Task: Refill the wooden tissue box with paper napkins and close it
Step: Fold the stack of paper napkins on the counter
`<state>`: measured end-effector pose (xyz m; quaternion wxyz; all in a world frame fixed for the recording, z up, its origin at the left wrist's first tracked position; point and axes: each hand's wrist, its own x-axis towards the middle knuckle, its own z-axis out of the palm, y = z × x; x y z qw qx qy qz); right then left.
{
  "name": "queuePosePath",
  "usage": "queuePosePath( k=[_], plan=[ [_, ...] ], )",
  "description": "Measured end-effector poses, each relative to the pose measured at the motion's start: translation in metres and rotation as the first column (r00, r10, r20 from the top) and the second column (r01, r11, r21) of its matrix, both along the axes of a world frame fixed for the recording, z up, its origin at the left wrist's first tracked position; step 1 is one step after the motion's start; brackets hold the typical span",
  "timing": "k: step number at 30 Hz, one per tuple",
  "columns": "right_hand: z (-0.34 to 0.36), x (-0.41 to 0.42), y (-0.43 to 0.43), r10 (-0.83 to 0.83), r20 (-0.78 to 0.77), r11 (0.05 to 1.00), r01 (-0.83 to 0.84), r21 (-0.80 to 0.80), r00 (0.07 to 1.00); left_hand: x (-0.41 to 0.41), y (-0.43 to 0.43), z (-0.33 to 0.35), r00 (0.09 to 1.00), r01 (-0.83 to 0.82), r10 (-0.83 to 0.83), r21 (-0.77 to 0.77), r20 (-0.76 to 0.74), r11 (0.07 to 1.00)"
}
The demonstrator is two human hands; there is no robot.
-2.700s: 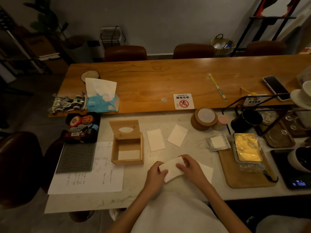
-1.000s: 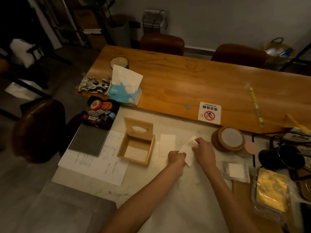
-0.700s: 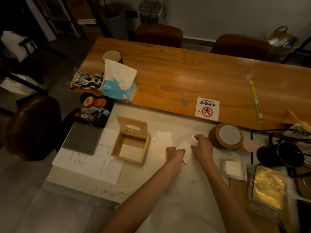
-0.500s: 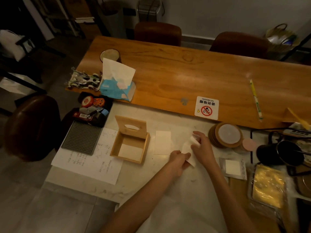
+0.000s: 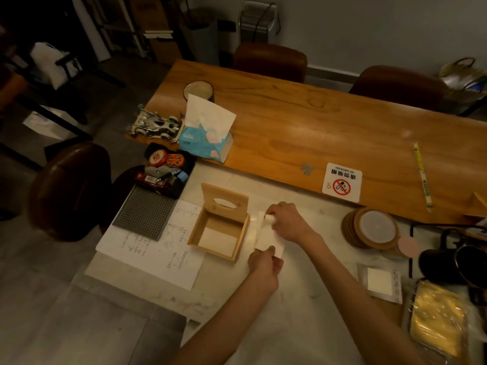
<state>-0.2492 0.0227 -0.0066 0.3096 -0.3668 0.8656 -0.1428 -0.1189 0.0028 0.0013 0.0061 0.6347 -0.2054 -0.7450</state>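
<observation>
Wooden tissue box [image 5: 220, 227] open, two hands [image 5: 288, 222] gripping one napkin [image 5: 267, 237]

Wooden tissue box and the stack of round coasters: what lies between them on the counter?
In the head view, both hands, left and right, holding a paper napkin between the wooden tissue box and coasters.
</observation>
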Motion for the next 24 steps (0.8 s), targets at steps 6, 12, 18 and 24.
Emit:
queuePosePath(
  k=[6,12,18,24],
  plan=[
    [-0.007,0.011,-0.010,0.059,-0.249,0.979,-0.008,0.202,0.967,0.000,-0.007,-0.010,0.997,0.076,-0.076,-0.032,0.016,0.997],
    [0.010,0.016,0.020,-0.180,0.079,0.980,0.173,0.094,0.981,0.023,0.002,-0.015,0.940,0.333,-0.341,-0.243,0.013,0.911],
    [0.042,0.088,0.101,-0.413,0.401,0.780,0.545,-0.308,0.818,0.073,-0.010,-0.007,0.752,0.455,-0.656,-0.670,-0.064,0.587],
    [0.055,0.187,0.107,-0.420,0.664,0.535,0.760,-0.370,0.619,0.137,-0.050,0.023,0.496,0.438,-0.859,-0.818,-0.126,0.372]
  ],
)
